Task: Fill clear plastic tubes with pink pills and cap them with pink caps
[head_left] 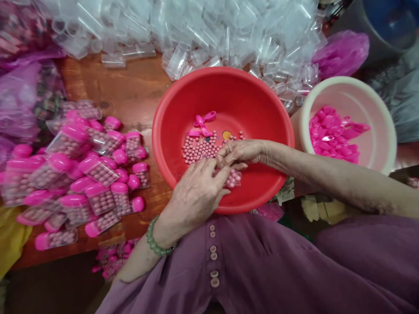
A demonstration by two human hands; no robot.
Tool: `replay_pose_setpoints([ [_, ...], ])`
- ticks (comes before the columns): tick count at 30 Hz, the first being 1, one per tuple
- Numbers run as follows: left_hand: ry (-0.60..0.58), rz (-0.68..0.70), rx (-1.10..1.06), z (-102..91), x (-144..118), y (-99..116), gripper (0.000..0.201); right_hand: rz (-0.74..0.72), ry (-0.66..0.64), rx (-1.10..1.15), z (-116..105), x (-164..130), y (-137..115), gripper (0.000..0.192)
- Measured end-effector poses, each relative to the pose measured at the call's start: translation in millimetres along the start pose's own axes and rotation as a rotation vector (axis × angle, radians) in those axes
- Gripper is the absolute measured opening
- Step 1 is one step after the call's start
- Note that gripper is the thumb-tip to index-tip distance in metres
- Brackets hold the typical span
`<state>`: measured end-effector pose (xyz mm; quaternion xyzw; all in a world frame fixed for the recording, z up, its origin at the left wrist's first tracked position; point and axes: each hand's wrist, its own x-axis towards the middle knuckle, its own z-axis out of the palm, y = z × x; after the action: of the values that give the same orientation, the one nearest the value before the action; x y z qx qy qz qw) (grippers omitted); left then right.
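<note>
- Small clear container, partly filled with pink beads, low in the red basin, near its front wall, gripped between both hands.
- Left hand curled over the container's near end, fingers bent closed around it, thumb side against the other hand; green bead bracelet on the wrist.
- Right hand reaching in from the right, fingers pinched together at the container's top end, fingertips touching the left hand; whether anything small sits between them cannot be told.
- Loose pink beads heaped on the basin floor just behind the hands, a few pink caps beyond them.
- To the right, touching the basin's rim, a cream bucket holding more pink caps.
- To the left on the wooden table, a pile of filled containers with pink caps.
- Along the far edge, a heap of empty clear containers, spilling up against the basin.
- Purple sleeves and buttoned garment in the foreground.
</note>
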<state>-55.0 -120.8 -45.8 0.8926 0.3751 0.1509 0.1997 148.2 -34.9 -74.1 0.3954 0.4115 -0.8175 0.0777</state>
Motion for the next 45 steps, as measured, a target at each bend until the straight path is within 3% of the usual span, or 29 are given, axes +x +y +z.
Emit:
replay_pose_setpoints([
  [3, 0.092, 0.002, -0.060, 0.6, 0.1, -1.0, 0.026, -0.060, 0.028, 0.053, 10.1, -3.8, 1.0, 0.011],
  [7, 0.188, 0.019, -0.170, 0.5, 1.1, -1.5, 0.028, -0.154, 0.128, 0.096, 24.4, -10.4, 1.9, 0.017],
  [10, 0.319, 0.006, -0.329, 0.3, 3.2, -2.7, 0.023, -0.219, 0.216, 0.014, 32.4, -19.1, -2.8, 0.026],
  [12, 0.421, 0.005, -0.427, -1.3, 4.6, -4.4, 0.018, -0.209, 0.303, -0.222, 35.0, -27.2, -7.1, 0.032],
  [14, 0.462, -0.021, -0.532, -5.0, 5.3, -5.9, 0.020, -0.166, 0.443, -0.627, 35.6, -36.2, -9.2, 0.033],
  [17, 0.420, -0.135, -0.765, -12.5, 4.2, -6.8, 0.028, 0.040, 0.563, -1.200, 34.7, -48.1, -3.9, 0.025],
  [19, 0.391, -0.192, -0.915, -17.0, 3.0, -6.5, 0.027, 0.200, 0.544, -1.351, 34.2, -52.9, 4.5, 0.024],
  [23, 0.342, -0.236, -1.194, -23.4, 1.9, -3.2, 0.022, 0.283, 0.492, -1.396, 34.5, -52.4, 19.5, 0.030],
  [27, 0.316, -0.240, -1.322, -28.8, 2.7, 3.2, 0.020, 0.302, 0.460, -1.413, 35.1, -42.7, 22.2, 0.030],
  [35, 0.399, -0.224, -1.227, -29.2, 6.2, -7.5, 0.017, 0.287, 0.462, -1.398, 31.8, -33.6, 24.1, 0.035],
  [38, 0.377, -0.224, -1.217, -28.8, 6.2, -12.0, 0.018, 0.254, 0.478, -1.375, 31.1, -35.5, 26.9, 0.035],
  [43, 0.409, -0.227, -1.302, -29.4, 9.5, -13.2, 0.016, 0.161, 0.514, -1.341, 25.2, -44.2, 27.7, 0.031],
  [45, 0.417, -0.209, -1.343, -27.8, 11.8, -14.6, 0.017, 0.047, 0.547, -1.283, 22.7, -50.9, 24.6, 0.024],
])
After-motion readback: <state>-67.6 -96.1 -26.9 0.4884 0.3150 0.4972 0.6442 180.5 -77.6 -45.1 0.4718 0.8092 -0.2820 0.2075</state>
